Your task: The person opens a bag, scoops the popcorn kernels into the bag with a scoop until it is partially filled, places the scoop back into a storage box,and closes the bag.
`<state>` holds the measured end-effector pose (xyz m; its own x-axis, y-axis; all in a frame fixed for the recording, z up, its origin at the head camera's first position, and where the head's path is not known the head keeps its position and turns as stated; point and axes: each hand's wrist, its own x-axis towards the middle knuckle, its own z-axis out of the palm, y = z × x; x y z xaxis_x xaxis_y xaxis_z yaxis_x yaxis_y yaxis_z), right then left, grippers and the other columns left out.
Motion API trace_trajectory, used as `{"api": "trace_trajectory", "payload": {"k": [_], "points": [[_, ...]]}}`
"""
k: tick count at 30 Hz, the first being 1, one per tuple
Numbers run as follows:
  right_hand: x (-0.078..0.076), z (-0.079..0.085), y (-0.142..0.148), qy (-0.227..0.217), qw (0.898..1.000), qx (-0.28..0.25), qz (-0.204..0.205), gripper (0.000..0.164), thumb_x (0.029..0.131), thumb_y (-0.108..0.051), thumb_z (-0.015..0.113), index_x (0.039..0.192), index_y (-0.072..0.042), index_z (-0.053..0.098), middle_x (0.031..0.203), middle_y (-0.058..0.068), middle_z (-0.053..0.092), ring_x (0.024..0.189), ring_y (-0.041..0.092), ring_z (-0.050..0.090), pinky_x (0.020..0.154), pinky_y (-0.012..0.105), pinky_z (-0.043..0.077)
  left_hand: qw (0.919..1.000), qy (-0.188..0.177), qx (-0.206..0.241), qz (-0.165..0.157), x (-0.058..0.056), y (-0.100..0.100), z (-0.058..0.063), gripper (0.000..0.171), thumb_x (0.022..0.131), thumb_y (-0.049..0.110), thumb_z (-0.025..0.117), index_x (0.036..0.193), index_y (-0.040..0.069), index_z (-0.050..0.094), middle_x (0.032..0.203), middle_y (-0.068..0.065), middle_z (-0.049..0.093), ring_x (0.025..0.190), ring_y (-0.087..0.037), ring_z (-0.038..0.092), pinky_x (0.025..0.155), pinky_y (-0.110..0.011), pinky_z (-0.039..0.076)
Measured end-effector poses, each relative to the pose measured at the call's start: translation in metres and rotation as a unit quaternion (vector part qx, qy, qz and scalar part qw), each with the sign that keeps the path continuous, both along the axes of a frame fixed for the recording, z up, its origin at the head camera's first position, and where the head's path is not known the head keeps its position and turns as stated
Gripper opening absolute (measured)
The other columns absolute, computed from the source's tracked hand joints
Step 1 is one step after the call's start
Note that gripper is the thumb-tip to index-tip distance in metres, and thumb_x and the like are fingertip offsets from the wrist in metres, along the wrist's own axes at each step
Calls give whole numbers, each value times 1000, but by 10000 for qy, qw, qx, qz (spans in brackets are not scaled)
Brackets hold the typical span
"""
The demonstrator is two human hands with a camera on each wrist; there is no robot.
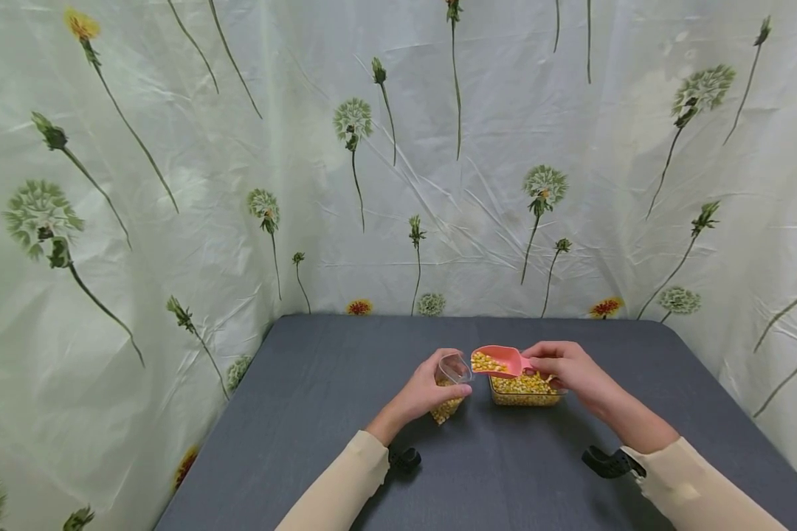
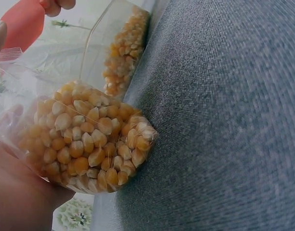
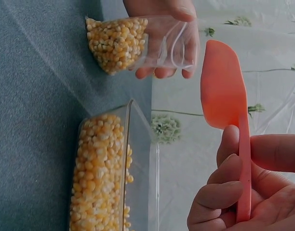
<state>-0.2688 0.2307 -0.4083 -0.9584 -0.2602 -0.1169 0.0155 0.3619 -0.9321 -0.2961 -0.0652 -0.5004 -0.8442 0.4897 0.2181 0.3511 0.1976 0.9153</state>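
My left hand (image 1: 425, 387) grips a clear plastic bag (image 2: 85, 139) near its open mouth. Corn kernels fill the bag's lower part, and its bottom corner is down by the table. In my right hand (image 1: 564, 369) is the handle of a pink scoop (image 1: 501, 361), pinched between thumb and fingers. Kernels lie in the scoop, whose tip is close beside the bag's mouth in the head view. Below the scoop stands a clear rectangular container (image 3: 126, 159) with many corn kernels in it.
A dark grey cloth-covered table (image 1: 345, 361) lies under everything. Behind it hangs a pale curtain (image 1: 398, 169) printed with dandelions. Black straps (image 1: 611, 463) sit at both wrists, by the beige sleeves.
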Motion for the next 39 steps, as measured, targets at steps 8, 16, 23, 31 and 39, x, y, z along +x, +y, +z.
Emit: {"api": "trace_trajectory", "payload": {"k": [8, 16, 23, 31, 39], "points": [[-2, 1, -12, 194, 9996, 83, 184, 26, 101, -18, 62, 117, 1, 70, 92, 14, 67, 75, 31, 51, 57, 32, 42, 9999, -109, -79, 79, 1, 0, -1, 57, 91, 33, 77, 140, 22, 50, 121, 7, 61, 104, -12, 62, 87, -34, 51], [-2, 0, -22, 310, 9988, 108, 351, 26, 101, -17, 62, 118, 1, 70, 88, 9, 66, 73, 28, 50, 57, 32, 43, 9995, -298, -64, 118, 1, 0, 0, 62, 90, 37, 78, 142, 23, 49, 124, 5, 58, 102, -13, 62, 85, -33, 52], [-3, 0, -29, 372, 9983, 181, 423, 28, 100, -20, 65, 117, 1, 71, 85, 8, 64, 70, 24, 48, 55, 31, 42, 9994, -304, -33, 129, 1, 1, 0, 60, 89, 35, 79, 140, 23, 50, 119, 4, 60, 96, -16, 63, 77, -32, 54], [-7, -4, -31, 331, 9984, 260, 376, 29, 97, -23, 70, 116, -2, 73, 83, 11, 63, 67, 21, 48, 56, 31, 43, 9992, -376, 95, 53, 1, 0, 1, 55, 91, 28, 79, 138, 23, 52, 116, 2, 61, 91, -17, 63, 73, -33, 54], [-5, -3, -36, 276, 9989, 162, 329, 35, 94, -26, 73, 119, -1, 72, 83, 13, 61, 69, 22, 50, 60, 34, 46, 9990, -412, 159, -65, 2, 1, 2, 52, 91, 28, 78, 137, 25, 53, 117, 2, 62, 92, -17, 64, 75, -33, 55]]}}
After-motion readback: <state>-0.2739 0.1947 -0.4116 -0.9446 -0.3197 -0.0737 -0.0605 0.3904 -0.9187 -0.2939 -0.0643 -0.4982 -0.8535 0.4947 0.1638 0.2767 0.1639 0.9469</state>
